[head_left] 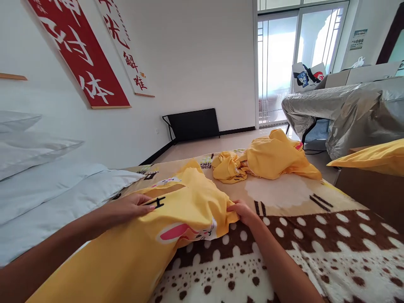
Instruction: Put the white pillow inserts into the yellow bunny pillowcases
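A yellow pillowcase (189,198) printed with rabbit faces and a black letter lies loosely across the front of the bed, with its folded, gaping edge toward the far side. My left hand (139,206) is closed on its left part beside the letter, the thumb on top and the other fingertips partly hidden by cloth. At the opposite side, my right hand (243,211) pinches a bunched corner of the same cloth. Whether anything fills the pillowcase cannot be seen. Farther back lies a crumpled heap of yellow fabric (271,155), apart from both hands.
White pillows (63,185) are stacked at the left. A brown-and-cream patterned blanket (284,235) covers the bed. At right, another yellow cloth piece (375,158) rests on a brown box (353,185). Behind stands a table under silver sheeting (353,105); a black folded panel (195,125) leans on the wall.
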Motion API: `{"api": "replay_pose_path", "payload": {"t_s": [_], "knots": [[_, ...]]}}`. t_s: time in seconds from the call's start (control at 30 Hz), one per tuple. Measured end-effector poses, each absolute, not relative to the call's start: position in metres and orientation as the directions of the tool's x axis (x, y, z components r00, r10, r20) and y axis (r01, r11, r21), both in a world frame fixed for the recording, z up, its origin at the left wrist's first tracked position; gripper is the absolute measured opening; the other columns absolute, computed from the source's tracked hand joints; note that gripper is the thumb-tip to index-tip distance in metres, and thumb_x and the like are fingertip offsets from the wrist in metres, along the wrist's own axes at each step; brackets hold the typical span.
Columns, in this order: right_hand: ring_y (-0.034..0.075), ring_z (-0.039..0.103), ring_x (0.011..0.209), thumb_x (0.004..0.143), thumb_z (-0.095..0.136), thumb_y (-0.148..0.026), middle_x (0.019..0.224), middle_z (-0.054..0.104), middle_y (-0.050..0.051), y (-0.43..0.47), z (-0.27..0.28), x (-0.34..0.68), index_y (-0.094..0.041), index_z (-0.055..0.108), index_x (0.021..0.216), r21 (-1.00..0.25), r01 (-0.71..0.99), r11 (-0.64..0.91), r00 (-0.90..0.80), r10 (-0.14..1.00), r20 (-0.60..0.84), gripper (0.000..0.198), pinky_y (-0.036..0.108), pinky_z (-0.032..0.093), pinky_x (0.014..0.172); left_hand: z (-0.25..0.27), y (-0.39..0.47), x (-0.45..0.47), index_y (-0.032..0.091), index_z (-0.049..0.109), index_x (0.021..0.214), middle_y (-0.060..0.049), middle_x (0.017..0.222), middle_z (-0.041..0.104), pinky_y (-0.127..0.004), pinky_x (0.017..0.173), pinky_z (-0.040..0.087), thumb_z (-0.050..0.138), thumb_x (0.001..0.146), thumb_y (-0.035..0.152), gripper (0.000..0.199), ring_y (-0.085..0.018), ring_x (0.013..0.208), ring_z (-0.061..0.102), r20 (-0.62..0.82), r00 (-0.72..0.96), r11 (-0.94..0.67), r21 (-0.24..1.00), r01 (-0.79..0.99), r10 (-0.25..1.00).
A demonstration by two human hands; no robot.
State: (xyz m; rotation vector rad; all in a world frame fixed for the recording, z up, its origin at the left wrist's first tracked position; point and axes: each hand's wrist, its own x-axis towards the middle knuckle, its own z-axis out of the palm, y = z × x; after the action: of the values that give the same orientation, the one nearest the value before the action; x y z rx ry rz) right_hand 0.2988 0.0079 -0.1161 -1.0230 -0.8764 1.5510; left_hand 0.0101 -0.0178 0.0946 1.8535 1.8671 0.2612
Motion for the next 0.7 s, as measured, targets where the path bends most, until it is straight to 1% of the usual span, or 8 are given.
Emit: {"api": "replay_pose_path", "payload": {"t_s": [0.07, 0.13, 0.2, 0.3, 0.43, 0.53, 0.63, 0.7], "knots": [[0.014, 0.055, 0.055, 0.043, 0.073, -0.028, 0.059, 0.061, -0.001, -0.003, -0.098, 0.293, -0.014, 0.061, 0.065, -0.924, -0.348, -0.155, -0.11, 0.986, -0.124, 0.028, 0.025, 0.042, 0.054, 0.116, -0.01, 0.009, 0.02, 0.062, 0.09, 0.002, 0.081, 0.065, -0.031, 0.082, 0.044, 0.046, 0.075, 0.041, 0.03, -0.021, 0.087, 0.058, 0.019, -0.015, 0.011, 0.181, 0.983, 1.0], [0.012, 0.053, 0.058, 0.048, 0.073, -0.033, 0.065, 0.06, -0.003, -0.02, -0.072, 0.285, -0.015, 0.063, 0.074, -0.937, -0.342, -0.067, -0.147, 0.989, -0.017, 0.032, 0.023, 0.041, 0.055, 0.147, 0.0, 0.012, 0.02, 0.06, 0.098, 0.0, 0.09, 0.062, -0.035, 0.082, 0.042, 0.039, 0.08, 0.036, 0.032, -0.022, 0.09, 0.054, 0.332, -0.163, 0.163, 0.026, 0.986, 0.929], [0.008, 0.046, 0.057, 0.056, 0.071, -0.036, 0.063, 0.054, -0.005, -0.044, -0.044, 0.275, -0.016, 0.061, 0.072, -0.961, -0.264, 0.076, -0.255, 0.956, 0.145, 0.028, 0.02, 0.036, 0.053, 0.178, 0.007, 0.02, 0.018, 0.058, 0.101, 0.0, 0.094, 0.059, -0.033, 0.081, 0.042, 0.033, 0.083, 0.032, 0.034, -0.018, 0.089, 0.052, 0.542, -0.244, 0.25, 0.063, 0.966, 0.804], [0.005, 0.029, 0.051, 0.061, 0.07, -0.034, 0.053, 0.033, -0.007, -0.081, -0.011, 0.259, -0.017, 0.042, 0.052, -0.943, 0.007, 0.333, -0.416, 0.858, 0.3, 0.034, 0.018, 0.024, 0.046, 0.209, 0.011, 0.041, 0.011, 0.055, 0.105, 0.002, 0.094, 0.055, -0.026, 0.085, 0.036, 0.029, 0.086, 0.028, 0.036, -0.012, 0.092, 0.048, 0.724, -0.143, 0.125, 0.078, 0.989, 0.675], [0.009, 0.04, 0.06, 0.066, 0.065, -0.028, 0.061, 0.041, -0.004, -0.113, -0.001, 0.235, -0.018, 0.04, 0.054, -0.822, 0.239, 0.517, -0.439, 0.812, 0.383, 0.03, 0.019, 0.03, 0.051, 0.223, 0.01, 0.078, 0.006, 0.051, 0.11, 0.003, 0.097, 0.044, -0.026, 0.093, 0.024, 0.025, 0.088, 0.025, 0.039, -0.014, 0.109, 0.041, 0.836, 0.117, -0.127, -0.057, 0.99, 0.536], [0.013, 0.047, 0.069, 0.068, 0.061, -0.03, 0.07, 0.05, -0.001, -0.117, -0.016, 0.214, -0.02, 0.043, 0.062, -0.781, 0.308, 0.543, -0.421, 0.814, 0.4, 0.022, 0.022, 0.036, 0.058, 0.222, 0.009, 0.093, 0.003, 0.05, 0.106, 0.001, 0.101, 0.039, -0.034, 0.099, 0.019, 0.025, 0.089, 0.023, 0.037, -0.019, 0.116, 0.036, 0.852, 0.147, -0.224, -0.035, 0.974, 0.503], [0.014, 0.05, 0.07, 0.064, 0.061, -0.028, 0.071, 0.053, -0.001, -0.113, -0.04, 0.193, -0.02, 0.042, 0.061, -0.811, 0.278, 0.515, -0.392, 0.831, 0.394, 0.02, 0.022, 0.039, 0.062, 0.208, 0.013, 0.084, 0.006, 0.053, 0.102, -0.001, 0.104, 0.04, -0.038, 0.102, 0.017, 0.027, 0.09, 0.028, 0.037, -0.02, 0.118, 0.036, 0.843, 0.111, -0.238, 0.02, 0.971, 0.526], [0.014, 0.053, 0.075, 0.06, 0.061, -0.022, 0.076, 0.057, -0.001, -0.111, -0.056, 0.178, -0.02, 0.047, 0.063, -0.866, 0.136, 0.482, -0.366, 0.836, 0.408, 0.015, 0.021, 0.041, 0.068, 0.184, 0.012, 0.062, 0.013, 0.054, 0.106, -0.001, 0.108, 0.043, -0.038, 0.103, 0.019, 0.029, 0.09, 0.035, 0.037, -0.019, 0.119, 0.038, 0.812, 0.089, -0.23, 0.058, 0.971, 0.578]]}}
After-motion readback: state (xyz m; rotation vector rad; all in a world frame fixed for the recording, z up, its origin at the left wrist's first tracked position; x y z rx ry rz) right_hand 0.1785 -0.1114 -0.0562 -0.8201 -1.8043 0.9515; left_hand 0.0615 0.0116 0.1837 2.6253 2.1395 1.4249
